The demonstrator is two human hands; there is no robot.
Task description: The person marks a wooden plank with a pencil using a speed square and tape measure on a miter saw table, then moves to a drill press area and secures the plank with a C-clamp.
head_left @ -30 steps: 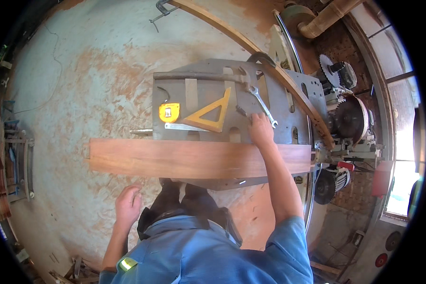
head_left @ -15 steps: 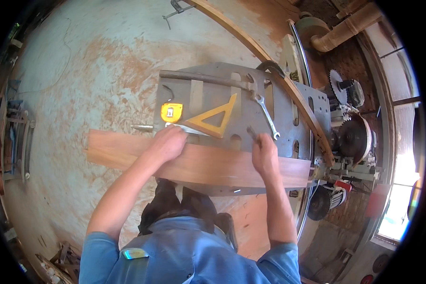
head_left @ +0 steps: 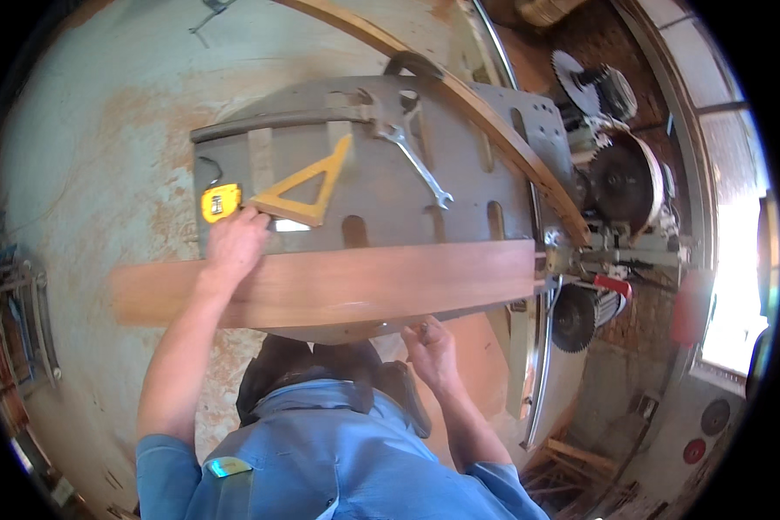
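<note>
A long reddish-brown wooden board (head_left: 347, 282) lies across the near side of the grey metal table (head_left: 407, 217). My left hand (head_left: 237, 245) reaches past the board's far edge, its fingers bunched at the near-left corner of a yellow set square (head_left: 295, 209). What the fingertips hold is hidden; a white strip (head_left: 291, 225) shows beside them. Left of the set square is a yellow tape measure (head_left: 221, 203). My right hand (head_left: 431, 351) is closed beside the board's near edge, around a thin dark tool (head_left: 424, 328) that mostly disappears in the fist.
A hammer (head_left: 277, 123) and a combination wrench (head_left: 416, 166) lie on the table's far half. A long wooden strip (head_left: 485, 108) crosses the table's right side. Machines with round saw blades (head_left: 620, 178) stand to the right. A clamp (head_left: 210, 17) is at the far left.
My right hand has moved from above the board to its near side, with the thin dark tool. My left hand has shifted farther over, toward the set square's corner. The view has turned.
</note>
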